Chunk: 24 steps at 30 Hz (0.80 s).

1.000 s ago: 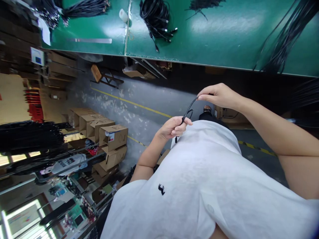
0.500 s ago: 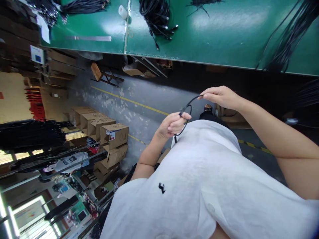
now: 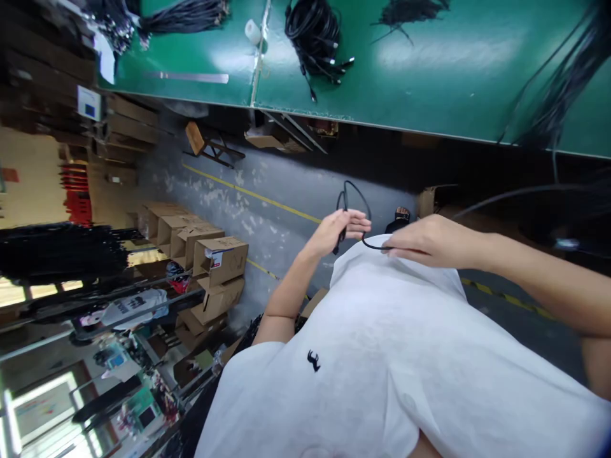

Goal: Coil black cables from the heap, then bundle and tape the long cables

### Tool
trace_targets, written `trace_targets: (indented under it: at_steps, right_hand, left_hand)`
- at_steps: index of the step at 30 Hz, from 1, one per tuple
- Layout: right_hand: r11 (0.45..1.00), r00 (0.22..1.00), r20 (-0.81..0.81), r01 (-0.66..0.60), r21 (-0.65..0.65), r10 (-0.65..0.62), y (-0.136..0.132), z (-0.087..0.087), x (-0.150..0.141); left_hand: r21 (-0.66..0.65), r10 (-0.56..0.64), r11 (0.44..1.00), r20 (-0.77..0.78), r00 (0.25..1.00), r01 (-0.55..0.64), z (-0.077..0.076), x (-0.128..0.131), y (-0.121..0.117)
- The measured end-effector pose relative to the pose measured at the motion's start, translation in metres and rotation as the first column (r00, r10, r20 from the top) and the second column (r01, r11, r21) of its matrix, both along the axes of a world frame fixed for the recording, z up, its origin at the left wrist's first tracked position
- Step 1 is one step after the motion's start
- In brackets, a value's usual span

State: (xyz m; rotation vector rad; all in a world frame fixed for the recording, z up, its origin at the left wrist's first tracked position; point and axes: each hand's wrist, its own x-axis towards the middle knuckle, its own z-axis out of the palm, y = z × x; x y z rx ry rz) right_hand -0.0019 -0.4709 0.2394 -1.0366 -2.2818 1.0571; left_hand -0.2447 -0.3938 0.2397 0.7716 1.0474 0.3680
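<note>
Black cable (image 3: 377,247) — looped and gripped at the left hand (image 3: 334,230), right hand (image 3: 432,242) pinching it, the rest trailing uncoiled — roughly partway, I'd judge.

Smooth plastic-looking cable (image 3: 377,247), glossy smooth tabletop (image 3: 429,86), matt cloth shirt (image 3: 372,318), matt cardboard boxes (image 3: 228,262)

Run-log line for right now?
left hand: holding looped black cable | right hand: pinching same cable | green table: coiled cables on top

between the left hand (image 3: 340,228) and the right hand (image 3: 429,243), black cable (image 3: 377,247) crosses the gap. ahead of this grip, air is free until the green bench (image 3: 405,83); behind, white shirt (image 3: 363,318) blocks.
</note>
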Motion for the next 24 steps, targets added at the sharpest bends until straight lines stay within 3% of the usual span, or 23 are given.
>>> trace_targets:
  at_steps: [2, 4, 5, 7, 10, 14, 17, 19, 21, 23, 24]
  right_hand:
    - [0.993, 0.996, -0.068, -0.058, -0.098, 0.052, 0.025, 0.018, 0.002]
    - [0.976, 0.99, -0.136, -0.064, -0.207, 0.036, 0.043, 0.019, 0.01]
    - [0.967, 0.986, -0.167, -0.049, -0.251, 0.006, 0.048, 0.016, 0.015]
    - [0.95, 0.976, -0.207, -0.006, -0.313, -0.062, 0.05, 0.007, 0.022]
    - [0.932, 0.967, -0.224, 0.036, -0.36, -0.124, 0.046, 0.0, 0.022]
    - [0.915, 0.958, -0.253, 0.022, -0.403, -0.134, 0.045, 0.001, 0.012]
    - [0.894, 0.959, -0.246, 0.019, -0.448, -0.144, 0.047, -0.018, 0.023]
    - [0.871, 0.954, -0.161, 0.151, -0.468, -0.252, 0.042, -0.046, 0.046]
    - [0.81, 0.91, 0.031, 0.384, -0.443, -0.414, 0.027, -0.078, 0.076]
    - [0.773, 0.854, 0.268, 0.519, -0.364, -0.446, 0.006, -0.1, 0.098]
    - [0.807, 0.849, 0.362, 0.5, -0.314, -0.386, -0.004, -0.104, 0.101]
  left_hand:
    - [0.029, -0.224, 0.974, 0.063, 0.973, 0.223, -0.001, 0.011, -0.013]
    - [0.078, -0.378, 0.926, 0.144, 0.914, 0.37, 0.003, 0.014, -0.022]
    - [0.086, -0.4, 0.916, 0.193, 0.896, 0.391, 0.005, 0.013, -0.025]
    - [0.031, -0.333, 0.94, 0.289, 0.898, 0.339, 0.008, 0.012, -0.029]
    - [-0.157, -0.142, 0.966, 0.338, 0.93, 0.204, 0.01, 0.014, -0.033]
    - [-0.34, -0.039, 0.93, 0.279, 0.96, 0.137, 0.014, 0.023, -0.037]
    - [-0.414, -0.05, 0.897, 0.252, 0.966, 0.155, 0.02, 0.019, -0.038]
    - [-0.395, 0.031, 0.917, 0.199, 0.98, 0.051, 0.027, 0.004, -0.034]
    - [-0.258, 0.261, 0.941, 0.142, 0.955, -0.219, 0.035, -0.018, -0.025]
    - [-0.064, 0.495, 0.869, 0.163, 0.854, -0.491, 0.043, -0.038, -0.013]
    - [0.005, 0.558, 0.822, 0.186, 0.808, -0.569, 0.046, -0.045, -0.007]
